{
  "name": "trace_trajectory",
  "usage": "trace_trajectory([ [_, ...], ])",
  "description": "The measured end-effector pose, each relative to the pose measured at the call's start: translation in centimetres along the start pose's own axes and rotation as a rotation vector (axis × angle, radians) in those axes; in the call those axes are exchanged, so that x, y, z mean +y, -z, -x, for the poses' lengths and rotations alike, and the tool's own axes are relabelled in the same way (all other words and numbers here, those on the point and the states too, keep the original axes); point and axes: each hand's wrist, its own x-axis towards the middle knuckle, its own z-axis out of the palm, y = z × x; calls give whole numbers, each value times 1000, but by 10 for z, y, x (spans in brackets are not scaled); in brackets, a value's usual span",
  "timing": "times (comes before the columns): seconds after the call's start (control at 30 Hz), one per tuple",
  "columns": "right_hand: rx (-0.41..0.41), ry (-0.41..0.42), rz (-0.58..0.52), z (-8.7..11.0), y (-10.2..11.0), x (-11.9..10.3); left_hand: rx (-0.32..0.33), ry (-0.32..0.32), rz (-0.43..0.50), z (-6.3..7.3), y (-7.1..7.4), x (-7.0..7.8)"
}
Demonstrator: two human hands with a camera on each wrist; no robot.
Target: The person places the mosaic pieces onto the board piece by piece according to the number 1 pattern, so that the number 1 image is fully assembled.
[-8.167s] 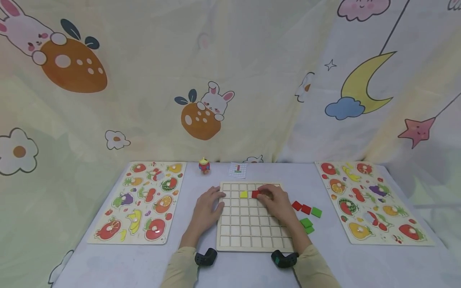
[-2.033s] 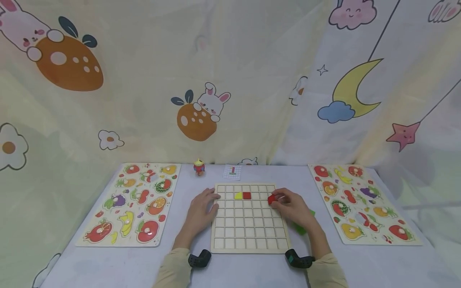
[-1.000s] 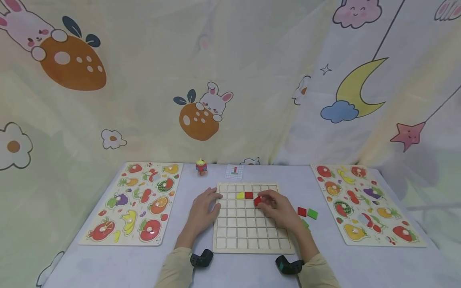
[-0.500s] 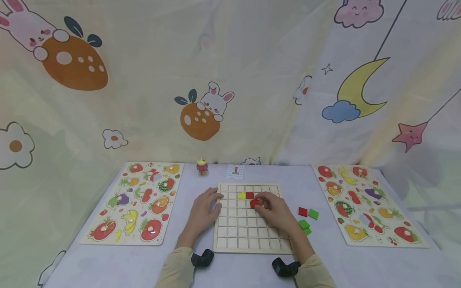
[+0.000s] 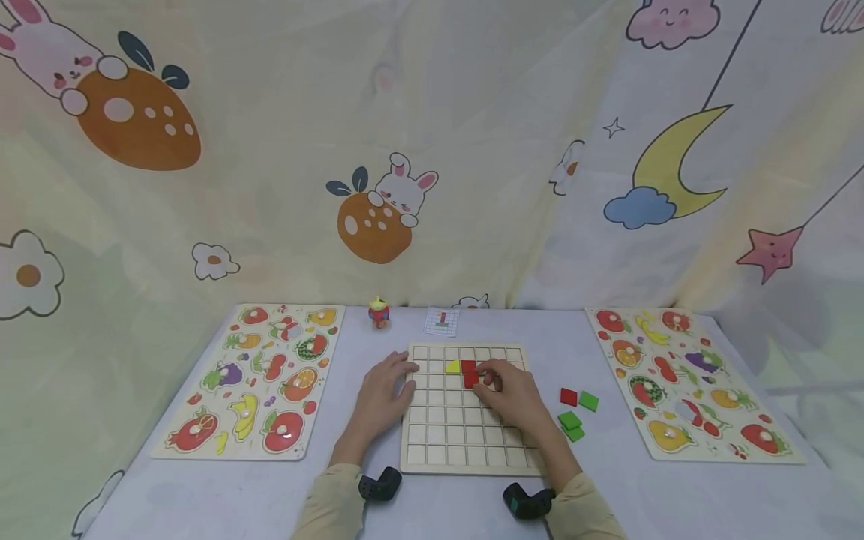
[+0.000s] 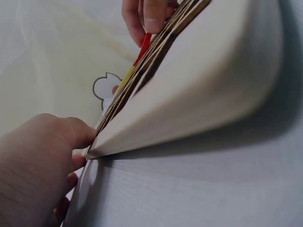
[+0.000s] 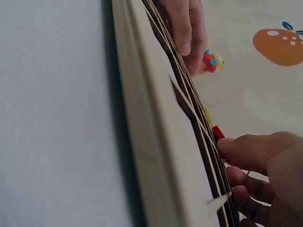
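Note:
On the table lies a wooden grid board [image 5: 439, 433] with square cells. A yellow tile [image 5: 453, 367] and a red tile [image 5: 469, 366] sit side by side in its second row. Just below that red one is a second red tile [image 5: 470, 381], which my right hand [image 5: 516, 396] pinches by its right side; whether it lies fully in the cell cannot be told. In the right wrist view the thumb [image 7: 241, 149] is against the red piece. My left hand [image 5: 381, 396] rests at the board's left edge, its thumb [image 6: 80, 132] touching the rim in the left wrist view.
Right of the board lie a loose red tile [image 5: 569, 396] and several green tiles [image 5: 589, 401]. Fruit puzzle boards [image 5: 253, 382] [image 5: 695, 386] flank the table. Behind the grid stand a small toy figure [image 5: 379, 312] and a card with a printed grid pattern [image 5: 442, 322].
The first red tile went into the cell beside the yellow one. My right hand then took another red tile from the right and brought it left, below the first. My left hand stayed.

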Motion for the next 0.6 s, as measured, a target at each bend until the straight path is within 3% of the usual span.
trace_trajectory([
  [0.6,-3,2,4,-1,-2,0,-5,12,11,1,1,2],
])
